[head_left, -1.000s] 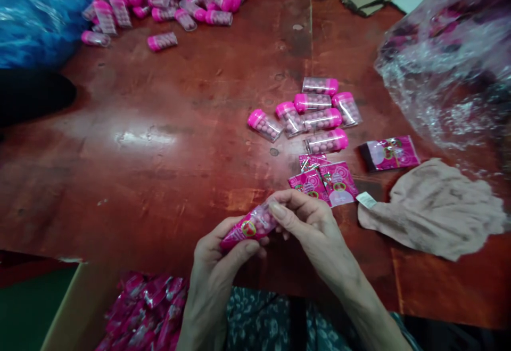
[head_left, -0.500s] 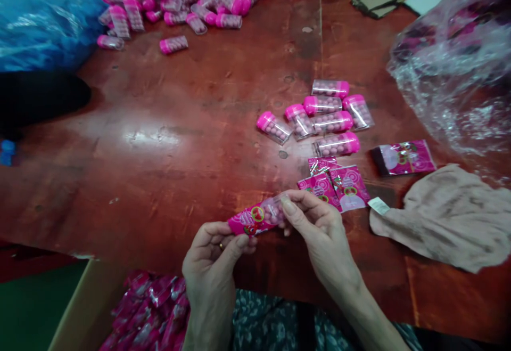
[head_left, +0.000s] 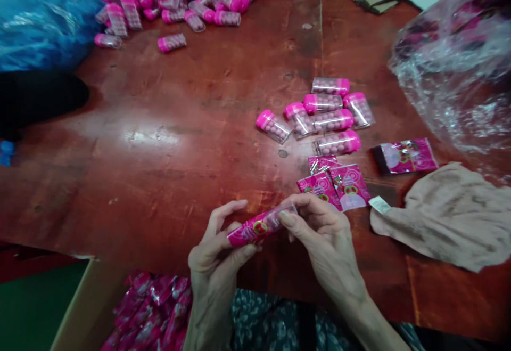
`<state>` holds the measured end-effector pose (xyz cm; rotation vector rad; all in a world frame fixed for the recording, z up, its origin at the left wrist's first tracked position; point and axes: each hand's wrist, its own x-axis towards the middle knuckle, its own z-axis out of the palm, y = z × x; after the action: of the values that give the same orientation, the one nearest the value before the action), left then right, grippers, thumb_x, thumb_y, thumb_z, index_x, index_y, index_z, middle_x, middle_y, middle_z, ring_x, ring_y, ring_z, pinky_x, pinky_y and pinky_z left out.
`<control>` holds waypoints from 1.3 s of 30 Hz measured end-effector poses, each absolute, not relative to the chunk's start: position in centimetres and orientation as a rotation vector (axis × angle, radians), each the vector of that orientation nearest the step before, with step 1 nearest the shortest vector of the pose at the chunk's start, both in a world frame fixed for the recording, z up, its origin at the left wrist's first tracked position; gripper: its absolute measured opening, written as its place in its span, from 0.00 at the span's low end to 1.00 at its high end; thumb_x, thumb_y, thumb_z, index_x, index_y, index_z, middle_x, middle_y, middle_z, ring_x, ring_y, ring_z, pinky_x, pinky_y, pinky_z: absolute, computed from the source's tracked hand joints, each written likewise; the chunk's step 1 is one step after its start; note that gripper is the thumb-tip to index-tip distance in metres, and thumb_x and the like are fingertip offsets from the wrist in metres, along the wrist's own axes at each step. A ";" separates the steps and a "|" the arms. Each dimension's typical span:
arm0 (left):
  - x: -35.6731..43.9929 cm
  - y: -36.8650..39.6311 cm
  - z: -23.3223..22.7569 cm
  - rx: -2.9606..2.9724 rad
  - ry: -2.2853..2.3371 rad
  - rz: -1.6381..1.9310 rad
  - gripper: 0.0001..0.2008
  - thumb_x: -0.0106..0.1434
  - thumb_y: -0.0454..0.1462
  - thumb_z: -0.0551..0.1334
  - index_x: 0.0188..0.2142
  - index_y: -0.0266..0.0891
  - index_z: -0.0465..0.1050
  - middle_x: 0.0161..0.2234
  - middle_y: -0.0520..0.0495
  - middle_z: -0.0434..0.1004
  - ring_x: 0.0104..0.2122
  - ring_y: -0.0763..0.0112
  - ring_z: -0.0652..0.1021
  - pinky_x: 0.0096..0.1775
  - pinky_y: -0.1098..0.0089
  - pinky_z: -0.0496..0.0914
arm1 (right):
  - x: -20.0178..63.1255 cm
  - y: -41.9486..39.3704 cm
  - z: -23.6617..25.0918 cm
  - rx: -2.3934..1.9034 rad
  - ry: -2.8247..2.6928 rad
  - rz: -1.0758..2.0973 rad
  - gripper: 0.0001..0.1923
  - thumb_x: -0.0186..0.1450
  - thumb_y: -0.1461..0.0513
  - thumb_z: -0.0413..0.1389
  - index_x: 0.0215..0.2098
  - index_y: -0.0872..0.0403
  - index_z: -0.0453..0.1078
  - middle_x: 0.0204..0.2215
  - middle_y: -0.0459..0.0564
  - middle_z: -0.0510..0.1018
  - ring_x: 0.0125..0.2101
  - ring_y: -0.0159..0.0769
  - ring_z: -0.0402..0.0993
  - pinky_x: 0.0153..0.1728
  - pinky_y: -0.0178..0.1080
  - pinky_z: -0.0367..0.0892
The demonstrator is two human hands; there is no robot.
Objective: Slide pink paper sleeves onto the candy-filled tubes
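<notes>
Both hands are gripping one tube (head_left: 261, 226) over the table's (head_left: 179, 138) near edge: left hand (head_left: 215, 258) pinching the sleeved end, right hand (head_left: 319, 228) the clear end. Sleeving appears underway; next likely calls for seating the sleeve fully. Six bare tubes (head_left: 319, 114) and four flat sleeves (head_left: 339, 183) are lying toward the right edge.

both hands meet low at centre, left hand (head_left: 217, 258) and right hand (head_left: 321, 234) pinching.
</notes>
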<state>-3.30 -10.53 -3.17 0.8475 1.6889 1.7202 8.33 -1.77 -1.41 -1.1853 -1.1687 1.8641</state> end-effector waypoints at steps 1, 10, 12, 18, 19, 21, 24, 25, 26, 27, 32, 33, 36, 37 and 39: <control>-3.2 -10.6 -3.2 0.864 1.681 1.726 0.02 0.51 0.32 0.66 0.24 0.40 0.76 0.47 0.45 0.70 0.29 0.70 0.75 0.27 0.69 0.72 | 8.2 -2.0 -1.5 -1.171 -1.134 1.885 0.03 0.60 0.62 0.59 0.31 0.53 0.71 0.24 0.41 0.71 0.21 0.24 0.62 0.22 0.28 0.60; -2.5 -11.3 -2.7 1.123 2.220 1.536 0.08 0.53 0.26 0.64 0.29 0.40 0.75 0.46 0.48 0.71 0.39 0.67 0.75 0.41 0.66 0.69 | 7.3 -2.5 -2.4 -1.062 -0.759 2.070 0.04 0.60 0.61 0.59 0.32 0.54 0.71 0.26 0.43 0.73 0.24 0.25 0.68 0.27 0.29 0.66; -2.2 -10.9 -2.6 0.950 2.170 1.636 0.06 0.53 0.28 0.64 0.28 0.40 0.75 0.45 0.47 0.72 0.40 0.65 0.74 0.43 0.64 0.69 | 7.0 -2.7 -2.3 -1.053 -0.717 2.073 0.04 0.59 0.61 0.60 0.32 0.54 0.71 0.27 0.43 0.73 0.25 0.24 0.68 0.28 0.28 0.67; -1.8 -10.2 -2.4 0.871 2.069 1.768 0.05 0.52 0.29 0.65 0.25 0.40 0.75 0.42 0.48 0.74 0.39 0.65 0.75 0.42 0.63 0.70 | 7.3 -2.5 -2.0 -1.063 -0.859 2.077 0.04 0.57 0.63 0.61 0.32 0.53 0.72 0.28 0.42 0.75 0.28 0.24 0.70 0.31 0.27 0.67; -1.8 -10.3 -2.4 0.914 2.092 1.759 0.06 0.52 0.28 0.65 0.25 0.40 0.75 0.43 0.48 0.73 0.38 0.66 0.75 0.41 0.64 0.71 | 7.6 -2.1 -1.9 -1.070 -0.930 2.095 0.04 0.57 0.64 0.62 0.31 0.53 0.72 0.28 0.42 0.76 0.29 0.25 0.70 0.32 0.27 0.67; -1.9 -10.6 -2.3 0.995 2.101 1.739 0.08 0.52 0.26 0.65 0.27 0.41 0.76 0.45 0.49 0.72 0.34 0.70 0.76 0.38 0.65 0.72 | 8.2 -1.4 -1.7 -1.075 -1.078 2.134 0.05 0.56 0.64 0.63 0.31 0.53 0.73 0.26 0.42 0.76 0.28 0.25 0.70 0.29 0.26 0.66; -2.1 -10.7 -2.2 1.024 1.989 1.766 0.09 0.49 0.25 0.67 0.25 0.41 0.76 0.47 0.49 0.70 0.33 0.70 0.77 0.35 0.66 0.73 | 8.7 -0.8 -1.3 -1.071 -1.169 2.172 0.04 0.55 0.64 0.62 0.29 0.55 0.72 0.23 0.43 0.77 0.22 0.25 0.69 0.21 0.26 0.64; -2.2 -10.7 -2.2 0.980 1.911 1.810 0.08 0.48 0.27 0.68 0.24 0.40 0.75 0.47 0.49 0.70 0.32 0.70 0.77 0.34 0.66 0.73 | 8.7 -0.8 -1.2 -1.070 -1.136 2.181 0.04 0.55 0.64 0.62 0.29 0.55 0.72 0.22 0.43 0.77 0.21 0.25 0.70 0.20 0.26 0.65; -2.3 -10.6 -2.2 0.911 1.821 1.855 0.07 0.47 0.28 0.69 0.23 0.40 0.75 0.48 0.49 0.70 0.32 0.69 0.77 0.33 0.66 0.73 | 8.6 -1.0 -1.1 -1.065 -1.081 2.192 0.05 0.55 0.64 0.62 0.29 0.55 0.71 0.22 0.44 0.77 0.20 0.26 0.71 0.19 0.26 0.65; -2.4 -10.5 -2.1 0.832 1.724 1.894 0.06 0.47 0.29 0.69 0.22 0.39 0.75 0.48 0.48 0.70 0.31 0.70 0.76 0.32 0.67 0.73 | 8.5 -1.2 -1.0 -1.057 -1.015 2.205 0.05 0.55 0.63 0.63 0.30 0.55 0.71 0.21 0.44 0.78 0.21 0.27 0.72 0.20 0.27 0.67; -3.6 -10.3 -2.2 0.577 1.492 1.987 0.06 0.46 0.30 0.70 0.23 0.39 0.75 0.46 0.47 0.73 0.33 0.70 0.76 0.27 0.74 0.73 | 7.6 -2.2 -1.4 -1.021 -0.762 2.256 0.08 0.55 0.62 0.63 0.30 0.55 0.70 0.23 0.44 0.78 0.21 0.28 0.75 0.20 0.27 0.69; -3.8 -10.3 -2.3 0.530 1.483 2.016 0.07 0.46 0.31 0.70 0.27 0.40 0.76 0.45 0.46 0.73 0.34 0.69 0.76 0.26 0.75 0.73 | 7.5 -2.3 -1.6 -1.023 -0.729 2.248 0.08 0.55 0.62 0.63 0.30 0.55 0.69 0.23 0.44 0.78 0.21 0.27 0.75 0.20 0.26 0.69; -4.0 -10.1 -2.4 0.359 1.449 1.987 0.20 0.44 0.34 0.71 0.39 0.41 0.75 0.41 0.45 0.76 0.30 0.71 0.76 0.24 0.77 0.71 | 7.2 -2.6 -1.7 -1.039 -0.659 2.227 0.08 0.57 0.61 0.62 0.30 0.56 0.68 0.22 0.43 0.78 0.20 0.27 0.75 0.19 0.26 0.69; -3.8 -10.0 -2.4 0.305 1.445 1.932 0.21 0.44 0.34 0.71 0.40 0.40 0.76 0.38 0.46 0.77 0.27 0.73 0.75 0.23 0.77 0.71 | 7.1 -2.6 -1.7 -1.043 -0.650 2.232 0.08 0.57 0.61 0.61 0.31 0.56 0.68 0.22 0.43 0.78 0.20 0.27 0.75 0.20 0.26 0.69; -3.4 -9.8 -2.4 0.202 1.461 1.823 0.14 0.44 0.33 0.70 0.34 0.38 0.77 0.28 0.49 0.78 0.22 0.75 0.74 0.24 0.76 0.69 | 6.9 -2.7 -1.6 -1.047 -0.659 2.255 0.09 0.57 0.61 0.61 0.30 0.56 0.67 0.22 0.43 0.77 0.20 0.27 0.75 0.20 0.26 0.70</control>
<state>-3.40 -9.81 -2.37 0.2015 1.4608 1.8231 6.86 -2.75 -1.60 -1.0473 -0.6592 2.2550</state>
